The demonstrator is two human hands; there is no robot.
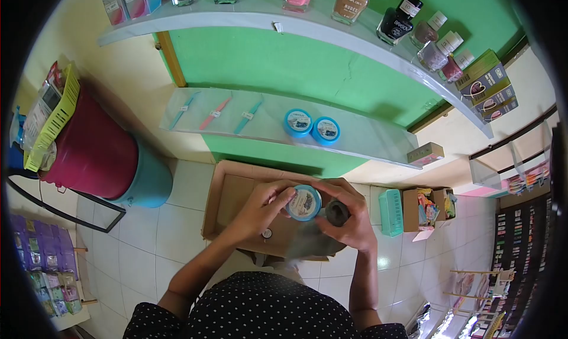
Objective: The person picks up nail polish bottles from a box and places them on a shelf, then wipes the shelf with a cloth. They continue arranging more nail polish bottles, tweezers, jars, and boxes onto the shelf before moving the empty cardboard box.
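Observation:
My left hand [264, 207] grips the left side of a round blue jar [303, 203] with a printed label on its lid. Fingers of my right hand [350, 216] are curled around a bunched grey cloth [337, 213], close against the jar's right side. The cloth's loose end hangs down and is blurred. Below both hands an open cardboard box [216, 206] stands on the floor, with a small round item [267, 233] in it. Two similar blue jars, a left one [298, 122] and a right one [325, 130], sit side by side on the lower shelf [367, 139].
Several nail polish bottles [396, 22] line the upper shelf [248, 24]. Slim coloured tools [214, 113] lie on the lower shelf, and a small box [425, 154] is at its right end. Large tubs [94, 144] stand left; a turquoise basket [391, 212] and filled cartons [412, 212] stand right.

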